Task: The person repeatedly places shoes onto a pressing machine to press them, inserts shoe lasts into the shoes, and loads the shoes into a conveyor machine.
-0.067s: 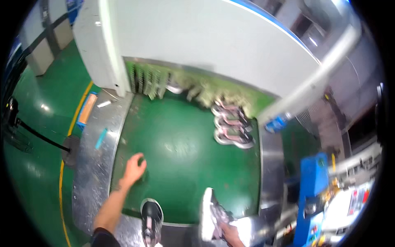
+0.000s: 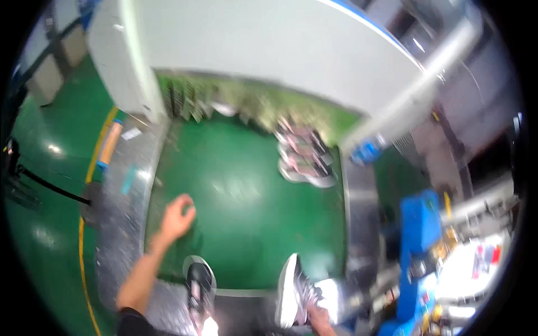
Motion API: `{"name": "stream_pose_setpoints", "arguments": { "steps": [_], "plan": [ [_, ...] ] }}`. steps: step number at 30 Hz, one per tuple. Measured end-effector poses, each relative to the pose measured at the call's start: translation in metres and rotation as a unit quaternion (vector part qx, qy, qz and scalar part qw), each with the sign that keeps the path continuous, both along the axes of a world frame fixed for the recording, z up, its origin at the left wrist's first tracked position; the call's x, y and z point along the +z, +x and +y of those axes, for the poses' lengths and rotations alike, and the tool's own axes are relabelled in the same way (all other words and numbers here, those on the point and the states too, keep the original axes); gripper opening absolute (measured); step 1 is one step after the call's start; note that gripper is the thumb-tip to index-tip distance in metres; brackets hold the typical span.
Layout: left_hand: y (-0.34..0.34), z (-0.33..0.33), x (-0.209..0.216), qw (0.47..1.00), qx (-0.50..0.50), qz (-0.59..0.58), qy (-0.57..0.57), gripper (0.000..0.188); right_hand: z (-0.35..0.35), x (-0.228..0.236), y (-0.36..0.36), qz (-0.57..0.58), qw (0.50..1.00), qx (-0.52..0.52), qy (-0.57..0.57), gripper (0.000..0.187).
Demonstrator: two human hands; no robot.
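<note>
My left hand [image 2: 178, 215] hovers over the left part of the green belt [image 2: 235, 224]. Its thumb and fingers are curved but apart, with nothing between them. At the lower right my right hand [image 2: 318, 318] grips a dark sneaker [image 2: 302, 288] with a white sole, tilted so that the sole turns left. A second dark sneaker [image 2: 198, 283] with a pinkish middle lies at the belt's near edge, just below my left hand. Several pink and black sneakers [image 2: 305, 154] lie side by side at the far right of the belt.
A white machine housing [image 2: 263, 45] spans the far side, with a fringed green curtain [image 2: 252, 103] beneath. Metal ledges [image 2: 361, 224] border the belt. A teal strip [image 2: 129, 179] lies on the left ledge, and a blue-labelled bottle [image 2: 367, 152] stands at the right.
The whole view has shifted slightly and blurs. My right hand has turned the held sneaker a little more upright. My left hand stays over the belt.
</note>
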State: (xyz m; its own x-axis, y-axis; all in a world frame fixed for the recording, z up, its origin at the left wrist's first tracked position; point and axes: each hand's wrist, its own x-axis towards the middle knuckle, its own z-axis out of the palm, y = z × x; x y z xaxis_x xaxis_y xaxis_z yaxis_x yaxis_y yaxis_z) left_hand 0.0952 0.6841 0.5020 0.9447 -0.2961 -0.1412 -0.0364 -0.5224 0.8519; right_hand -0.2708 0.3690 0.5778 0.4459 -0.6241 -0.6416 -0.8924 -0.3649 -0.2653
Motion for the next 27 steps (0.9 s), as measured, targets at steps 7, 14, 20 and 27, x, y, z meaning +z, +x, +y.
{"name": "stream_pose_setpoints", "arguments": {
  "steps": [7, 14, 20, 27],
  "plan": [
    [-0.195, -0.145, 0.170, 0.865, -0.242, 0.100, -0.429, 0.090, -0.034, 0.118, -0.044, -0.548, 0.827, -0.108, -0.073, 0.058],
    [-0.376, -0.283, 0.177, 0.783, -0.414, 0.334, -0.323, 0.055, -0.018, 0.220, -0.154, -0.820, 0.556, 0.057, 0.124, 0.056],
    [-0.504, -0.348, 0.132, 0.743, -0.493, 0.402, -0.210, 0.040, -0.078, 0.089, -0.369, -0.676, 0.657, -0.286, 0.171, 0.047],
    [-0.757, -0.536, 0.247, 0.689, -0.652, 0.249, -0.196, 0.082, -0.100, 0.115, -0.644, -0.637, 0.469, -0.580, -0.194, 0.042]
  ]
}}
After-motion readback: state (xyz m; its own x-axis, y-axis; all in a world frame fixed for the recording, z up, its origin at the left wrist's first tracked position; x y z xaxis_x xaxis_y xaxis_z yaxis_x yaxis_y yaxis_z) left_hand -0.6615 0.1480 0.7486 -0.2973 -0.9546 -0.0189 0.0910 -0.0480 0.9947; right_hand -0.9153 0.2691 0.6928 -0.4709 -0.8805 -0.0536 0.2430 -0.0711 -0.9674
